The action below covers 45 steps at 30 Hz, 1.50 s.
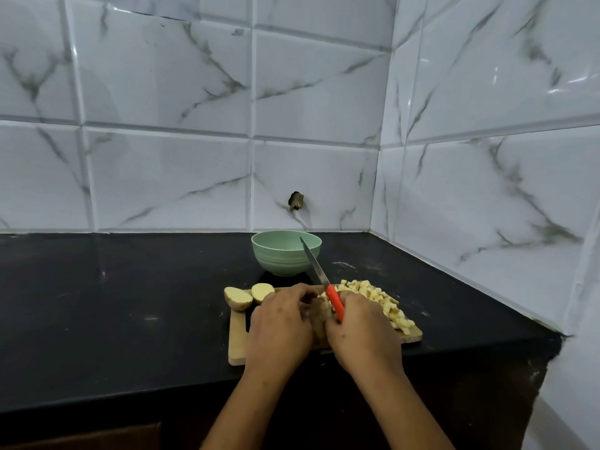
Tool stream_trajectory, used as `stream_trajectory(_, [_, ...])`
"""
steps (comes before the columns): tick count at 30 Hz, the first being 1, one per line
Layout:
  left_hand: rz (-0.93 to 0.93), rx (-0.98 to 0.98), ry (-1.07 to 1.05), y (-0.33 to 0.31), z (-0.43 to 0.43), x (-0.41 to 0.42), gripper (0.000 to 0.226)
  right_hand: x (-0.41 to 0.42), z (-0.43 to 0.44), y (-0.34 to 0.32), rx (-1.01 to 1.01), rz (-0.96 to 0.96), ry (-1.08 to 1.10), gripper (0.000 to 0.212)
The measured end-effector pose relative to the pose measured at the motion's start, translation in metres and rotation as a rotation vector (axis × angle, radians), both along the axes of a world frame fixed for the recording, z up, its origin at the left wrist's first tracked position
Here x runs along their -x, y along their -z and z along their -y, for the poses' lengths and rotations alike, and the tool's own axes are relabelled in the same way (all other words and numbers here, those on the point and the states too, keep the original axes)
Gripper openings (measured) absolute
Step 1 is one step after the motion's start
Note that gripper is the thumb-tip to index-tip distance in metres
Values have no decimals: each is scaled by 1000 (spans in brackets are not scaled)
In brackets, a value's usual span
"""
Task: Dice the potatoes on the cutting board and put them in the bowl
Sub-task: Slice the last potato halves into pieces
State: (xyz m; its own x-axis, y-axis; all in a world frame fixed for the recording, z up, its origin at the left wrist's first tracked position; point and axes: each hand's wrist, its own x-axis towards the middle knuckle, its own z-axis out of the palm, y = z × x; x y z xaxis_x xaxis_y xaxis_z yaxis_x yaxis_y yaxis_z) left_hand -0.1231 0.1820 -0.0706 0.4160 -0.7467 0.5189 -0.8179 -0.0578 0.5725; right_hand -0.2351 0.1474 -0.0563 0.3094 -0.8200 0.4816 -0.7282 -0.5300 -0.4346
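Ahead, the knife [319,271] blade overlaps the bowl [279,262] beyond the potato [319,316].

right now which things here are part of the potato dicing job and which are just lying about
Part of the job:
cutting board
knife, gripped by the right hand
potato piece, held by the left hand
potato halves
diced potato pile
green bowl

Just there:
dark stub on the wall tile
black counter
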Motion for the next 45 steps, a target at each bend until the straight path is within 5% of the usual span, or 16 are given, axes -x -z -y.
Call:
stream_trajectory(5, [121, -124, -147, -16, 0, -13, 34, -4, 2, -4, -64, -10, 21, 20])
stream_trajectory(13, [412, -509, -64, -31, 26, -29, 36, -9, 5, -7, -86, 26, -9, 23])
stream_trajectory(24, [326, -289, -128, -20, 13, -25, 21, -9, 12, -7, -112, 61, -80, 16])
stream_trajectory(36, [304, -268, -126, -16, 7, -16, 22, -10, 27, -12, -138, 191, -64, 14])
stream_trajectory(45, [250, -231, -193, -8, 3, -21, 27, -37, 32, -17, -102, 1, -1, 12])
